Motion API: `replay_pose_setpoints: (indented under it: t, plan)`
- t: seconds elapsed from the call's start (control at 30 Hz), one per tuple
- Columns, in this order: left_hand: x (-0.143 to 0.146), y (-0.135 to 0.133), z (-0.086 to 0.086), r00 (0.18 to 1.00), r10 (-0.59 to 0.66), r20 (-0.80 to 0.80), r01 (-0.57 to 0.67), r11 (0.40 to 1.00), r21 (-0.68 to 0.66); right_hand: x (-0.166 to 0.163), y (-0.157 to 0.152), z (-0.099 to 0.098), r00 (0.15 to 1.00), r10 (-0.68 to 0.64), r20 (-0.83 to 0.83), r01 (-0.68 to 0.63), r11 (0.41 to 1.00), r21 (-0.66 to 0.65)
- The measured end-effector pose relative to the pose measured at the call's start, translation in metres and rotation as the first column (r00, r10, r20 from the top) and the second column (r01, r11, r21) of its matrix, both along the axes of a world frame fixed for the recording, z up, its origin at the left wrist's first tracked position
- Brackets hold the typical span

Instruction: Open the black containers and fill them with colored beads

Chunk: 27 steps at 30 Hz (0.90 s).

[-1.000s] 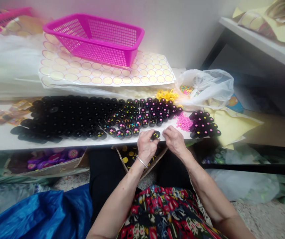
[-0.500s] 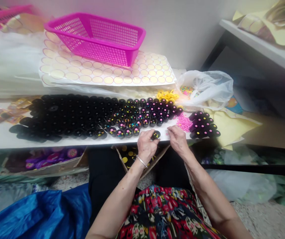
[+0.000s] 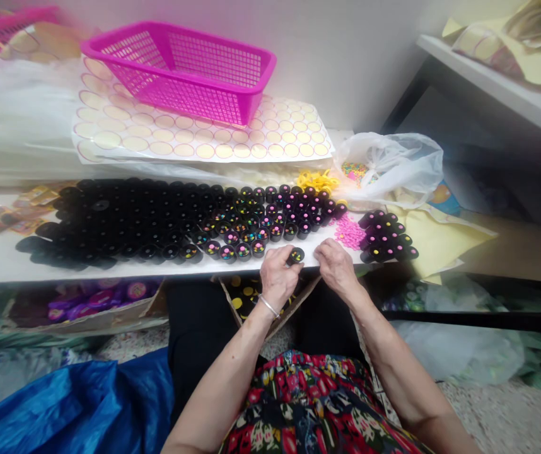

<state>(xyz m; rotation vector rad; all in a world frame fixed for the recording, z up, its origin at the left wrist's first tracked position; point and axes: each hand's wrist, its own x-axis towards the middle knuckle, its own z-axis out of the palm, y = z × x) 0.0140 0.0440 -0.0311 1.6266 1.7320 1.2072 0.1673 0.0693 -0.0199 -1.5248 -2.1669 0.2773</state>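
Observation:
Near the table's front edge, my left hand [image 3: 280,274] is wrapped round a small black cup [image 3: 296,255] with bits of yellow and green inside. Just to its right, my right hand [image 3: 337,265] has thumb and fingers pinched together; whatever is between them is too small to make out. Beyond that hand lies a heap of small pink pieces [image 3: 350,233]. Many black cups [image 3: 157,217] stand in close rows to the left, those nearer me holding coloured bits and pink pieces. Another group of black cups [image 3: 388,236] sits right of the heap.
Behind the rows are a pink basket [image 3: 246,101] on a sticker sheet [image 3: 204,150], yellow pieces [image 3: 318,181] and a clear plastic bag [image 3: 407,161]. Pale yellow paper [image 3: 436,236] lies at right. An open carton [image 3: 294,309] is below the table edge, between my legs.
My right hand has shifted slightly left, nearer the cup. My left hand keeps its hold on the cup in nearly the same place.

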Motion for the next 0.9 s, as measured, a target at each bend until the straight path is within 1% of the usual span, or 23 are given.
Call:
replay_pose_setpoints:
  t: [0.1, 0.2, 0.27, 0.33, 0.4, 0.47, 0.6, 0.67, 0.8, 0.9]
  plan:
    - [0.0, 0.0, 0.0, 1.0, 0.001, -0.005, -0.001, 1.0, 0.0, -0.002, 0.003, 0.006, 0.992, -0.028, 0.12, 0.034, 0.998, -0.044]
    - [-0.001, 0.001, -0.001, 1.0, 0.003, -0.018, -0.003, 1.0, -0.005, -0.003, 0.009, 0.009, 0.971, -0.027, 0.238, 0.053, 0.993, -0.102]
    - [-0.001, 0.001, -0.001, 1.0, 0.004, -0.024, -0.004, 1.0, -0.006, -0.003, 0.015, 0.011, 0.956, -0.014, 0.292, 0.058, 0.988, -0.142]
    - [-0.001, 0.001, -0.002, 1.0, 0.002, -0.028, -0.002, 1.0, -0.001, -0.003, 0.02, 0.013, 0.95, 0.008, 0.312, 0.051, 0.983, -0.178]
    - [-0.001, 0.001, -0.002, 1.0, 0.001, -0.031, 0.0, 1.0, 0.006, -0.004, 0.024, 0.015, 0.956, 0.027, 0.293, 0.037, 0.977, -0.208]
    - [-0.001, 0.001, -0.003, 1.0, 0.0, -0.03, 0.001, 1.0, 0.01, -0.005, 0.028, 0.019, 0.97, 0.018, 0.241, 0.041, 0.97, -0.239]
    - [-0.001, 0.001, -0.005, 1.0, -0.003, -0.028, 0.003, 1.0, 0.012, -0.006, 0.03, 0.021, 0.99, -0.067, 0.122, 0.098, 0.957, -0.274]
    - [-0.002, 0.001, -0.005, 1.0, -0.004, -0.028, 0.004, 1.0, 0.009, -0.005, 0.031, 0.019, 0.993, -0.078, 0.084, 0.097, 0.962, -0.256]
    - [-0.001, 0.001, -0.004, 0.999, -0.003, -0.036, 0.003, 1.0, -0.004, 0.001, 0.03, 0.011, 0.999, -0.052, 0.017, 0.054, 0.98, -0.191]
    - [-0.001, 0.001, -0.003, 0.999, 0.0, -0.039, -0.001, 1.0, -0.007, 0.003, 0.028, 0.007, 1.0, -0.017, 0.023, 0.02, 0.991, -0.135]
